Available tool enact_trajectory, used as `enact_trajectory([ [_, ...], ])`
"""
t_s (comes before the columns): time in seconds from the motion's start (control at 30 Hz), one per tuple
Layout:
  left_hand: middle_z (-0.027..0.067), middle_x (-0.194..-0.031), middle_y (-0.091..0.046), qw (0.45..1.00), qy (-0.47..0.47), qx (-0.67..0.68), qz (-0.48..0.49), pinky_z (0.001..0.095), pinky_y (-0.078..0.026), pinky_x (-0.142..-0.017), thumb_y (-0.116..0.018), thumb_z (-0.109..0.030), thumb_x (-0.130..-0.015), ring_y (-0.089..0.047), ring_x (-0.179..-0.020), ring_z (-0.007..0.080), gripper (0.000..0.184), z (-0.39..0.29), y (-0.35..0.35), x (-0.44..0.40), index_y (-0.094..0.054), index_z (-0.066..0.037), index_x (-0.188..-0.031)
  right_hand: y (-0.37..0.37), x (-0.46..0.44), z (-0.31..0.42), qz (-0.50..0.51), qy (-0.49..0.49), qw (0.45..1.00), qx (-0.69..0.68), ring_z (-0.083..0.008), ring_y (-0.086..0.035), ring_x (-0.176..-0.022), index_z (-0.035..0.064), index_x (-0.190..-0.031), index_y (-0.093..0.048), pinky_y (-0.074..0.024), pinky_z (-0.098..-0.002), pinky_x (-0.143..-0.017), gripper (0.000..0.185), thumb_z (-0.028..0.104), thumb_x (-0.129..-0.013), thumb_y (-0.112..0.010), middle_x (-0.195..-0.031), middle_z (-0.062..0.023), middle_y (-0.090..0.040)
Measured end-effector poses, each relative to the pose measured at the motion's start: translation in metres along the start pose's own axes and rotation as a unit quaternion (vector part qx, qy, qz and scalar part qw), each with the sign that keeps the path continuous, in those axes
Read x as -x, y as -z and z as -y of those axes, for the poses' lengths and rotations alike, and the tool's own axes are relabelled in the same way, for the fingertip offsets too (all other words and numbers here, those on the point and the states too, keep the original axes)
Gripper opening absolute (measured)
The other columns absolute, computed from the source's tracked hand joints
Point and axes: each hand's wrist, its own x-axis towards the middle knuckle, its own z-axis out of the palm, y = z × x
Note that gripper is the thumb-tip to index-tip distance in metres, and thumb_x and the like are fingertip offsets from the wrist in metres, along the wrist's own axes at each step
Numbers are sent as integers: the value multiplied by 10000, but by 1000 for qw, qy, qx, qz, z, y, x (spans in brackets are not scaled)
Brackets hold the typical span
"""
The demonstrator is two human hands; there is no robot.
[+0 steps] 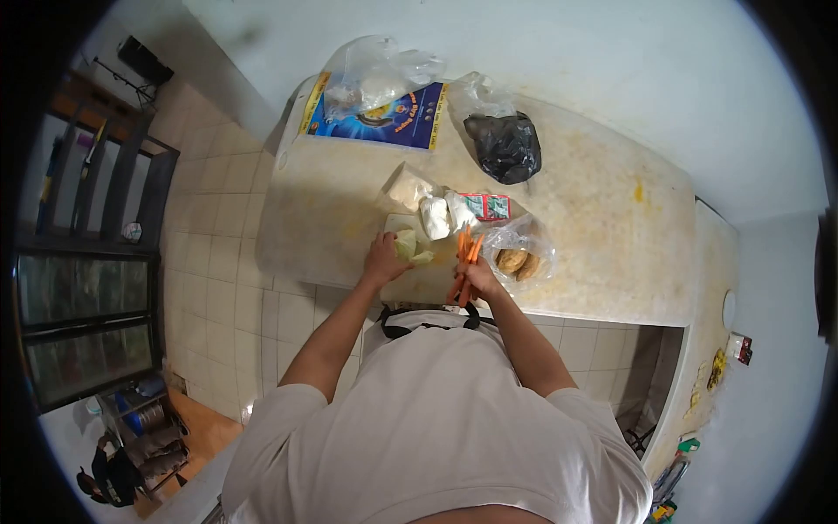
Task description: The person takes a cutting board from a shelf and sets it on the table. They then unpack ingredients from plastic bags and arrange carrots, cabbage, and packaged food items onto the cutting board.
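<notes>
My left hand (385, 259) is closed on a pale green piece of cabbage (408, 247) near the front edge of the table (611, 236). To its right, my right hand (477, 278) grips several orange carrots (469, 251). Just right of that hand lies a clear plastic bag (539, 237) with brown potatoes (513, 261) in it. Behind my hands are white packets (435, 217), a clear bag with pale contents (408, 189) and a red-edged packet (489, 206). A white board or tray, partly hidden, shows by the cabbage.
At the back of the table are a black plastic bag (504, 147), a blue and yellow printed sheet (384, 118) and a clear bag (371, 74) on it. A wall borders the far side. Shelves (96, 166) stand at the left; a person (113, 472) is at the lower left.
</notes>
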Motion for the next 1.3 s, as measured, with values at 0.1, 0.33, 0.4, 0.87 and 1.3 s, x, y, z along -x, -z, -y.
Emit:
enact_trajectory([
  [0.1, 172, -1170, -617, 997, 20, 61, 39, 449, -507, -918, -857, -335, -656, -601, -1087, 377, 717, 10, -18, -2, -524, -86, -1240, 4, -8, -6, 25, -14, 986, -165, -215, -626, -771, 38, -1287, -446, -555, -366, -713, 497, 44, -813, -595, -850, -86, -592],
  [0.33, 160, -1228, -597, 990, 47, 90, 101, 445, -501, -930, -858, -320, -649, -582, -1139, 359, 802, 14, -13, -16, -472, -117, -1321, 8, 24, 20, 110, 44, 914, -388, -263, -619, -954, 63, -1283, -456, -527, -435, -884, 502, 63, -791, -556, -1044, -114, -600],
  [0.4, 162, -1260, -578, 992, 45, 75, 96, 461, -484, -949, -853, -330, -646, -560, -1170, 362, 807, 13, -17, -13, -475, -122, -1327, 15, 40, 33, 119, 78, 894, -425, -278, -631, -959, 63, -1291, -464, -532, -463, -891, 512, 56, -786, -555, -1103, -146, -619],
  [0.87, 234, -1449, -398, 985, -174, -4, 4, 510, -385, -1078, -769, -290, -695, -386, -1344, 409, 833, -51, -22, -54, -420, -28, -1404, 72, 120, 56, -32, 199, 848, -491, -189, -563, -761, 129, -1283, -493, -498, -398, -707, 485, 144, -801, -546, -850, -36, -550],
  [1.3, 214, -1335, -498, 988, -40, -77, 127, 475, -459, -992, -766, -422, -764, -518, -1200, 377, 747, -58, -25, -129, -502, -14, -1330, 39, 112, 28, -66, 99, 874, -471, -209, -566, -788, 150, -1333, -452, -487, -400, -724, 531, 125, -811, -542, -865, -66, -568],
])
